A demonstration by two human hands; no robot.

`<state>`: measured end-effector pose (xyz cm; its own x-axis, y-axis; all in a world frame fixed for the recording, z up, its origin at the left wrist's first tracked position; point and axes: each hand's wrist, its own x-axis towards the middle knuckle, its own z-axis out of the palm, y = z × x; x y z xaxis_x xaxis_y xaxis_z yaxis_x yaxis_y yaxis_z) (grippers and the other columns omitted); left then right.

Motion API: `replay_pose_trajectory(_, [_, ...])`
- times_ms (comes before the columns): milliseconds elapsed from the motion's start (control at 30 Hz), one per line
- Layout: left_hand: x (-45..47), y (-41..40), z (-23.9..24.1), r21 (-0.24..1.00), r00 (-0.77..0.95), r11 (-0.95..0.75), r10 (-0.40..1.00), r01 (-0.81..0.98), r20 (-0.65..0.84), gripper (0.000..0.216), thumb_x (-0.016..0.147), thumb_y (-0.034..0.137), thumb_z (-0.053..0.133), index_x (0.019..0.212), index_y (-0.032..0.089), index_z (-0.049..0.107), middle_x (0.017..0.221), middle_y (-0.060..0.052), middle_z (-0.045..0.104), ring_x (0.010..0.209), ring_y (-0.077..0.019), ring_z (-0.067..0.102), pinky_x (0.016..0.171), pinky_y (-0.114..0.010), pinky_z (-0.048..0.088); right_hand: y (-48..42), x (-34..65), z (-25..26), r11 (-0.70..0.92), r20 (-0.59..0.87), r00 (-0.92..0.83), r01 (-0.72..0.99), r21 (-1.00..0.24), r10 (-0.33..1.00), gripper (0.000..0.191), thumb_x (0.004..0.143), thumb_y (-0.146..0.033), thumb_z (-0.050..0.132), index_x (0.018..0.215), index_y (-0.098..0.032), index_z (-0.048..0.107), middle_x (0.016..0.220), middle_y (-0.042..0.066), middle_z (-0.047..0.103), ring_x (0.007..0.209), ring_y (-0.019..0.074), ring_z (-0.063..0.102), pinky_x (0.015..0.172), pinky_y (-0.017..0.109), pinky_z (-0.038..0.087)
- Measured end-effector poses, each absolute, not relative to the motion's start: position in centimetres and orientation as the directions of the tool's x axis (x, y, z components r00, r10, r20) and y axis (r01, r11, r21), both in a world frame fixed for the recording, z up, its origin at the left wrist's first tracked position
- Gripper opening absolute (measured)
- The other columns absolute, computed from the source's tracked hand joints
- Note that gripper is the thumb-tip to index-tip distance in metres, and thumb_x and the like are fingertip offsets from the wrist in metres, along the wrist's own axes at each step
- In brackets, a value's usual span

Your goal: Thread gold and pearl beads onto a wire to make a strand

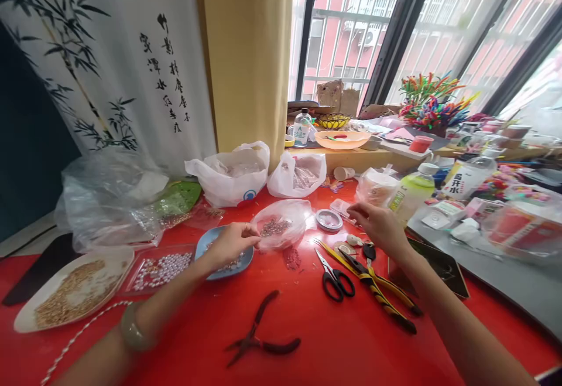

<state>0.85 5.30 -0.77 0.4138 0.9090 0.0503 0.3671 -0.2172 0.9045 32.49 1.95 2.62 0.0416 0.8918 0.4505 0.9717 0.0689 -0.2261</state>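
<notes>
Your left hand (235, 238) and right hand (373, 222) flank the plastic bead bag (296, 213).
Both curl, left above the blue dish (239, 269) beside the bag; I can't tell whether your fingertips meet or hold anything.

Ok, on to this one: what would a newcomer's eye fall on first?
Probably the glossy red tabletop, with the left hand by the blue dish and the right hand near the yellow-green bottle. After that, perhaps the vivid multicoloured bunch below the window and the bamboo-patterned hanging at the upper left.
</notes>
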Motion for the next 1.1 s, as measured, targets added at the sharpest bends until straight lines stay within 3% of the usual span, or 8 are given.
replay_pose_trajectory(433, [4.2,5.8,-1.3,0.874,0.4,-0.29,0.908,0.391,0.123,0.018,0.065,0.032,0.055,0.067,0.015,0.06,0.064,-0.001,0.058,0.057,-0.0142,0.05,0.051,-0.023,0.036,-1.0,35.3,2.0,0.02,0.326,0.031,0.988,-0.152,0.945,0.019,0.082,-0.029,0.042,0.081,-0.021,0.059,0.086,0.005,0.065,0.073,0.0191,0.06,0.057,0.025,0.039])
replay_pose_trajectory(633, [4.6,5.9,-1.2,0.871,0.39,-0.285,0.913,0.4,0.119,0.02,0.065,0.034,0.056,0.068,0.015,0.062,0.064,-0.002,0.059,0.056,-0.0139,0.048,0.05,-0.023,0.035,-6.8,33.9,-0.2,-0.042,0.263,0.068,0.994,-0.104,0.962,0.026,0.084,-0.039,0.037,0.072,-0.02,0.05,0.071,0.004,0.06,0.06,0.0186,0.057,0.05,0.028,0.039])
replay_pose_trajectory(833, [5.0,6.2,-0.8,0.896,0.39,-0.25,0.916,0.367,0.096,0.02,0.062,0.033,0.059,0.065,0.014,0.063,0.063,-0.002,0.058,0.056,-0.0136,0.047,0.049,-0.023,0.036,-9.5,32.3,-4.9,0.031,0.376,-0.039,0.999,0.028,0.926,0.029,0.08,-0.042,0.044,0.083,-0.015,0.052,0.092,0.015,0.055,0.084,0.0269,0.053,0.072,0.039,0.044])
replay_pose_trajectory(1000, [5.4,6.7,-0.9,0.915,0.383,-0.224,0.92,0.337,0.084,0.022,0.059,0.035,0.061,0.065,0.014,0.064,0.059,-0.001,0.057,0.054,-0.0128,0.047,0.048,-0.022,0.036,-9.0,32.5,-5.9,0.02,0.431,0.021,0.996,-0.09,0.902,0.021,0.083,-0.033,0.038,0.077,-0.017,0.051,0.09,0.013,0.055,0.081,0.0247,0.051,0.072,0.039,0.044])
replay_pose_trajectory(1100, [5.5,6.7,-0.8,0.928,0.374,-0.201,0.924,0.313,0.074,0.023,0.058,0.035,0.062,0.064,0.013,0.063,0.059,-0.001,0.057,0.054,-0.0124,0.047,0.048,-0.022,0.036,-9.3,32.6,-5.1,0.021,0.434,0.12,0.952,-0.305,0.893,0.023,0.083,-0.035,0.037,0.071,-0.019,0.047,0.084,0.009,0.054,0.075,0.0206,0.051,0.068,0.035,0.044])
